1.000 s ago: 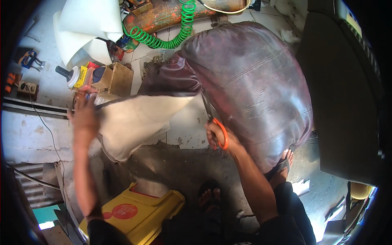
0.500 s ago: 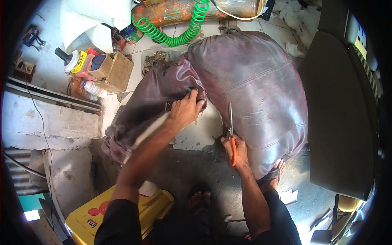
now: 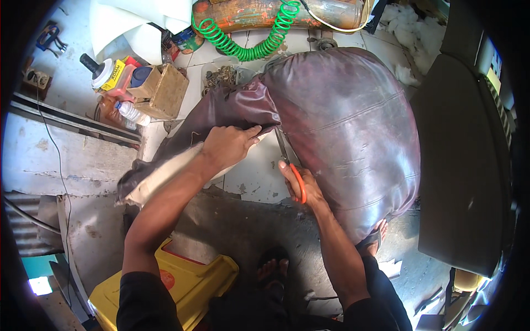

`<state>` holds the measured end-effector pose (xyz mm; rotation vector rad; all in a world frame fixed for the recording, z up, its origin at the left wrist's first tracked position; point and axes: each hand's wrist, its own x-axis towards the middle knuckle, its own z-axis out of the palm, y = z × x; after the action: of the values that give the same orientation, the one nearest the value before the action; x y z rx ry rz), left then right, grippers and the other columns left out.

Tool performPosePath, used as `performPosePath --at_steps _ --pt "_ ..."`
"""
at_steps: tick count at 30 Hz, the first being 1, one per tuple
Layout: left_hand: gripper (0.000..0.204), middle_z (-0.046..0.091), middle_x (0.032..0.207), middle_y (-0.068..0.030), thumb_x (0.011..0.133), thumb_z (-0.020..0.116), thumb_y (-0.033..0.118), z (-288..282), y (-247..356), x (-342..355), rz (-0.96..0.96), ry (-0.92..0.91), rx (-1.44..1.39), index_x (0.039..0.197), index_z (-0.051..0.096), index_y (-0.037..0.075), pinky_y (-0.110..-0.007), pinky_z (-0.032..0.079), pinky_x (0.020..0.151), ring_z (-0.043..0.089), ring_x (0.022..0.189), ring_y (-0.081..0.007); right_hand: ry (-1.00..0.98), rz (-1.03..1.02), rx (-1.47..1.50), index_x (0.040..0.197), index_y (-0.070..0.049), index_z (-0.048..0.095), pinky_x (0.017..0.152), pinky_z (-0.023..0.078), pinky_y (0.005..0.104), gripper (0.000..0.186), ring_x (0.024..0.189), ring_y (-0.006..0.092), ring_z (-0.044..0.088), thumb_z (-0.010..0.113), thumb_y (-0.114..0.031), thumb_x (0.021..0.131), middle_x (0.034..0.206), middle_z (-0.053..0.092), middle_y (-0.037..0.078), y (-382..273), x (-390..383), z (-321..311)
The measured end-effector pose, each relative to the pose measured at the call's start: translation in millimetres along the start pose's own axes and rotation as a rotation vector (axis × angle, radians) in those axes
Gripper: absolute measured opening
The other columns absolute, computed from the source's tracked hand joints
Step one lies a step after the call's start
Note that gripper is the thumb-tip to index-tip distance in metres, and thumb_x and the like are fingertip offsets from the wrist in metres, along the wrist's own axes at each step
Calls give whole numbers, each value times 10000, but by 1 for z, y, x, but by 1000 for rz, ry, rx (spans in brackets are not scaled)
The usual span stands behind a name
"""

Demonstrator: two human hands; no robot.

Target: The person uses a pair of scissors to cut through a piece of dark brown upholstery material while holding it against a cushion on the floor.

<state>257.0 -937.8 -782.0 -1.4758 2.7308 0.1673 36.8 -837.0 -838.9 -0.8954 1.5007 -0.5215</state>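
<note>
A large stuffed cushion point(image 3: 353, 127) in worn, dark maroon leather lies across the floor before me. Its flatter flap of cover point(image 3: 221, 113) spreads to the left, with a pale cream underside point(image 3: 165, 171) showing along the near edge. My left hand point(image 3: 229, 144) grips the edge of this cover, fingers closed on it, index finger stretched toward the seam. In my right hand point(image 3: 303, 186) is a pair of scissors point(image 3: 298, 182) with orange handles. Their blades point away from me, and the tips reach the seam where flap and cushion meet.
Beyond the cushion lie a coiled green air hose point(image 3: 248, 54) and a rusty cylinder point(image 3: 265, 15). A wooden box point(image 3: 165, 91) and a plastic bottle point(image 3: 132, 114) stand at left. A yellow plastic stool point(image 3: 204, 287) sits near my left arm. A dark upholstered panel point(image 3: 464, 165) rises at right.
The scissors have moved up and left to the seam. My left hand has shifted slightly left and down, and the flap's cream underside now shows more.
</note>
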Motion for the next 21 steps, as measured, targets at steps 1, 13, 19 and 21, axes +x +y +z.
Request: performPosePath --at_steps 1,13,19,21 --pt "375 742 902 -129 1005 521 426 1 -1 0 -14 -5 -7 1289 678 237 -474 560 654 705 754 -349 2 2 -2 676 -74 524 464 423 307 714 457 142 506 540 -757 883 514 471 27 0 0 0" --pt "339 740 929 -151 986 570 389 -4 -3 2 -57 -36 -103 1176 729 158 -484 571 716 710 805 -368 -46 -40 139 627 -87 483 431 388 311 662 433 150 471 548 -671 932 512 448 33 9 25 0" --pt "350 735 941 -164 976 588 400 -9 -3 -2 -50 -46 -173 1152 738 138 -487 571 753 702 835 -389 -75 -74 299 647 -100 466 395 343 289 573 420 133 427 638 -573 919 532 409 5 14 46 -4" --pt "355 735 937 -165 972 595 404 -17 -9 -4 -44 -53 -176 1154 738 135 -488 571 760 701 841 -390 -106 -77 297 637 -101 463 373 321 282 544 402 130 421 652 -530 912 522 422 8 11 47 -7"
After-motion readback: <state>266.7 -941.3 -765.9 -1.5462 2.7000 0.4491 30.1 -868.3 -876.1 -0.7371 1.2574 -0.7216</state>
